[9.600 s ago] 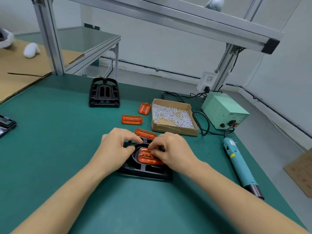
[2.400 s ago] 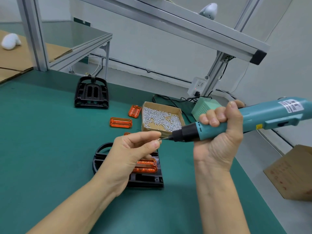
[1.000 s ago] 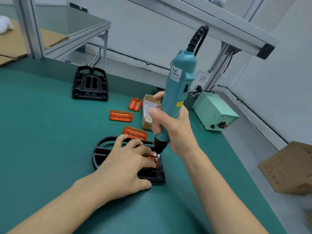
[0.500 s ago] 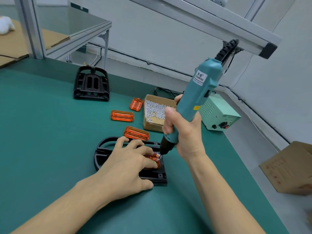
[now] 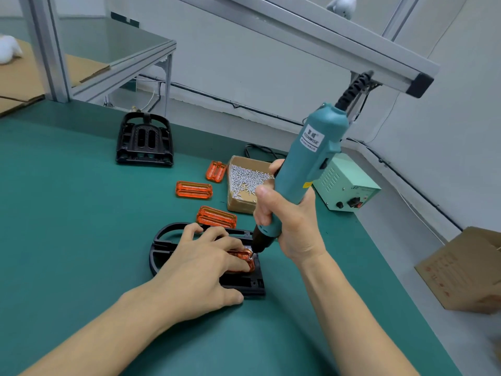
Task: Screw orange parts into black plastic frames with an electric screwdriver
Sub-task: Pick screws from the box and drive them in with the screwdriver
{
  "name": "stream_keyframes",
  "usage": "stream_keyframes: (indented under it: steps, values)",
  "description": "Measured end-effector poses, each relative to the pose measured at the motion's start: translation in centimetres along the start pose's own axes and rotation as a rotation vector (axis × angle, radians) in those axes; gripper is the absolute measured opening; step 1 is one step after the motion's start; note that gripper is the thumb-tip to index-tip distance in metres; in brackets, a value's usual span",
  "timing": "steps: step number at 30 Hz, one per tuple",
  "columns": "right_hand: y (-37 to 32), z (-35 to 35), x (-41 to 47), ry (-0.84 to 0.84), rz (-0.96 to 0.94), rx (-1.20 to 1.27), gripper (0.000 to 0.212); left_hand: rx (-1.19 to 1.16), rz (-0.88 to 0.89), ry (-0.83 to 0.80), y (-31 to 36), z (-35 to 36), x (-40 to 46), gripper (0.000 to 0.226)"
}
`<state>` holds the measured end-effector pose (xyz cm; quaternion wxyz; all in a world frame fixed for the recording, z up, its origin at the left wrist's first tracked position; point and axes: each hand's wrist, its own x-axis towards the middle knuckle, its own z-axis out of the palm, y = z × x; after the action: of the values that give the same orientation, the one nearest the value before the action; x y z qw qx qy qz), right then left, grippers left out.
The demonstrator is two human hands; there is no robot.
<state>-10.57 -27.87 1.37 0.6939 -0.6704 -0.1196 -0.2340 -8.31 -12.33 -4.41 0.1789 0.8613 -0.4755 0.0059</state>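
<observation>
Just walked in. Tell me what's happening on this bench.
A person is screwing an orange part into a black plastic frame on the green bench. The right hand grips a teal electric screwdriver, tilted, its bit at the part's far right corner. The left hand presses the part down with spread fingers. Three more orange parts lie loose near a box of screws, and a second black frame sits farther back.

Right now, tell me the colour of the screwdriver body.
Teal, with a black tip; the screwdriver shows in the head view.
</observation>
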Motion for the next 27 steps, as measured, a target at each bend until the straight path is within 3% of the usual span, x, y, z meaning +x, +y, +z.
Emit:
stream_keyframes:
  steps: [6,12,17,24,27]
  values:
    - [-0.4,-0.6,-0.3,0.082,-0.003,0.136,0.021,-0.009,0.003,0.000,-0.1,0.1,-0.1,0.052]
    - [-0.9,-0.4,0.2,0.020,0.035,0.199,0.025,0.027,0.019,-0.008,0.0,-0.1,0.1,0.055]
    - [-5.2,-2.4,3.0,0.073,-0.117,0.304,0.024,-0.018,-0.005,-0.035,0.0,-0.3,0.2,0.054]
    - [-3.6,-3.1,0.8,0.508,-0.253,0.255,0.019,-0.152,-0.037,-0.059,0.2,-1.6,0.7,0.059]
    - [-2.1,-3.6,-0.3,0.657,-0.279,0.240,0.019,-0.304,-0.069,0.097,-0.7,-3.7,3.8,0.026]
